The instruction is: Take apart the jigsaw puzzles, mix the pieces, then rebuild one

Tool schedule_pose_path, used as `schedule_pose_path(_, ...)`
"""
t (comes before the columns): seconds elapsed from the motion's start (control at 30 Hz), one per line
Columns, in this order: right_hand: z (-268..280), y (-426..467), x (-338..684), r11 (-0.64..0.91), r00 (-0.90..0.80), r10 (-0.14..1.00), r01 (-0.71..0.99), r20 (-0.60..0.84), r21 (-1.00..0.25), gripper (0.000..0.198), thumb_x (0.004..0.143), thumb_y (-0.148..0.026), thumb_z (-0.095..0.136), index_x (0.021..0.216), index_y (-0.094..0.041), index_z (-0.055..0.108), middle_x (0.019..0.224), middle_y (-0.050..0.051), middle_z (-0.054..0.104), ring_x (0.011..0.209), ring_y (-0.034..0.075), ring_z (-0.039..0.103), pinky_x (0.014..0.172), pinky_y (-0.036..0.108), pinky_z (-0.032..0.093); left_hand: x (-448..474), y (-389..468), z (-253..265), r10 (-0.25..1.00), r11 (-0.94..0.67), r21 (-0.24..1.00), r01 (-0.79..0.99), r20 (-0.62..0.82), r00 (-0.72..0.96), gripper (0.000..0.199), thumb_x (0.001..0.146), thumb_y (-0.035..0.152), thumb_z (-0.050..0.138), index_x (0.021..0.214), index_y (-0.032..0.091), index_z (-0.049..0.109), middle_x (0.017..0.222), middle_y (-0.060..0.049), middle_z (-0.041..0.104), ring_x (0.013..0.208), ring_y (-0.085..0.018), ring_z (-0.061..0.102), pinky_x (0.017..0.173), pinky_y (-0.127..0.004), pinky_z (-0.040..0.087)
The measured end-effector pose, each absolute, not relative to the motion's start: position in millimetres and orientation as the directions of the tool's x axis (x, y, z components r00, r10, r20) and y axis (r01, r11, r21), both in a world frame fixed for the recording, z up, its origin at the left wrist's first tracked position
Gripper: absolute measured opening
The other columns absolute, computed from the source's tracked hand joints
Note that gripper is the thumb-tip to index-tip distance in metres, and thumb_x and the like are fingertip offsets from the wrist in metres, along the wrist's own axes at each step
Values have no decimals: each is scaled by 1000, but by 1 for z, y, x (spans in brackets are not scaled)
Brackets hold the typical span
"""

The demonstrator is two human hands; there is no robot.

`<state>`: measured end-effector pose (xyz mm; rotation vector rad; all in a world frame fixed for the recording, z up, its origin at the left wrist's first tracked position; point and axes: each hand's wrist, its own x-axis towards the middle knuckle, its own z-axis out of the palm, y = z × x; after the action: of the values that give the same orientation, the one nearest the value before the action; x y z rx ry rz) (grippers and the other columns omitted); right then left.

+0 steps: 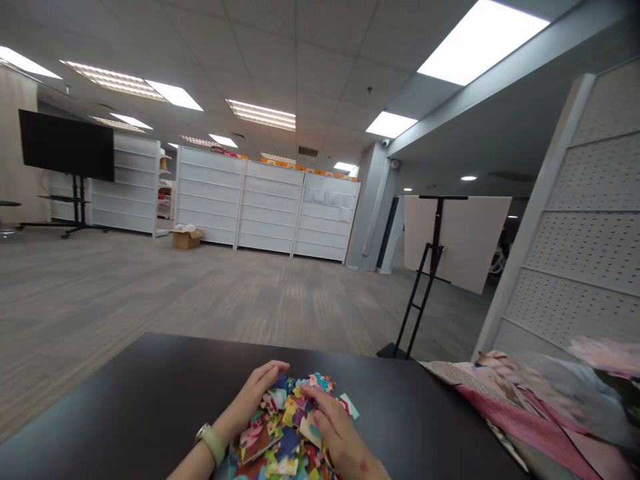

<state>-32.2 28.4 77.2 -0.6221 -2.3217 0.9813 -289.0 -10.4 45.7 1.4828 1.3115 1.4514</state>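
Observation:
A heap of colourful jigsaw puzzle pieces [287, 427] lies on the black table [165, 393], close to its near edge. My left hand [255, 393], with a watch [204, 432] and a pale green band [215, 445] at the wrist, rests against the heap's left side, fingers stretched out. On the right, my right hand [337, 430] lies partly over the pieces with its fingers extended, hiding some of them. One light piece [349, 406] sits just beyond the right hand, at the heap's edge. Neither hand is closed round a piece.
Pink and patterned fabric [500, 407] covers the table's right end, beside a white pegboard panel [585, 233]. A black stand with a board [457, 240] is behind the table. Farther off are white shelves [270, 207], a cardboard box [186, 238] and a large screen [67, 143].

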Motion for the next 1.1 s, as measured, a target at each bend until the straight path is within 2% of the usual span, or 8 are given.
schedule_pose_path(0.13, 81, 45, -32, 538, -616, 685, 67, 389, -841, 55, 104, -51, 32, 154, -28, 38, 143, 9, 59, 132, 23, 56, 114, 42, 41, -292, -9, 50, 949, -276, 947, 163, 295, -113, 66, 95, 71, 35, 118, 17, 64, 127, -14, 67, 126, -29, 59, 111, -42, 45)
schedule_pose_path(0.27, 82, 70, -19, 524, -517, 814, 462, 263, -715, 58, 96, -56, 44, 139, -20, 58, 146, 15, 57, 138, 30, 49, 118, 47, 35, -298, -22, 65, 957, -255, 919, 302, 284, -55, 61, 94, 71, 43, 117, 20, 67, 125, -12, 68, 124, -31, 59, 112, -46, 43)
schedule_pose_path(0.37, 76, 72, -12, 475, -494, 854, 614, 162, -630, 64, 90, -64, 53, 132, -18, 66, 145, 18, 57, 143, 39, 42, 121, 59, 24, -297, -37, 75, 975, -208, 867, 452, 222, 22, 60, 88, 69, 59, 131, 27, 64, 144, -12, 57, 138, -36, 45, 121, -56, 24)
schedule_pose_path(0.47, 70, 60, -19, 514, -568, 810, 564, 148, -646, 64, 94, -65, 48, 140, -22, 60, 147, 12, 57, 143, 33, 44, 122, 51, 24, -289, -48, 82, 986, -161, 809, 565, 104, 132, 92, 68, 69, 82, 147, 35, 48, 160, -11, 37, 150, -44, 22, 120, -68, 1)
schedule_pose_path(0.57, 67, 48, -32, 525, -587, 792, 513, 169, -679, 65, 96, -63, 46, 146, -21, 53, 147, 11, 57, 139, 29, 48, 119, 44, 33, -277, -53, 88, 974, -158, 711, 685, 0, 225, 114, 58, 71, 86, 154, 40, 32, 165, -9, 25, 152, -45, 8, 117, -72, -6)
schedule_pose_path(0.8, 74, 45, -42, 575, -553, 765, 354, 331, -738, 41, 96, -49, 50, 121, -23, 68, 125, 10, 70, 118, 28, 63, 105, 39, 44, -267, -53, 88, 978, -203, 746, 634, 132, 159, 76, 76, 61, 78, 143, 33, 54, 152, -9, 50, 144, -40, 37, 123, -59, 19)
schedule_pose_path(0.93, 75, 43, -41, 611, -565, 740, 337, 365, -717, 35, 97, -46, 48, 113, -24, 71, 116, 9, 72, 112, 28, 64, 102, 40, 45, -260, -47, 86, 963, -264, 765, 588, 241, 118, 41, 96, 58, 52, 123, 31, 68, 129, -4, 67, 122, -28, 58, 111, -39, 41)
schedule_pose_path(1.1, 65, 47, -41, 614, -593, 738, 393, 322, -684, 36, 99, -46, 46, 109, -27, 74, 114, 6, 73, 110, 26, 63, 101, 37, 44, -270, -36, 91, 961, -201, 810, 551, 272, -49, 58, 104, 53, 21, 118, 25, 69, 119, -5, 71, 114, -25, 62, 105, -36, 46)
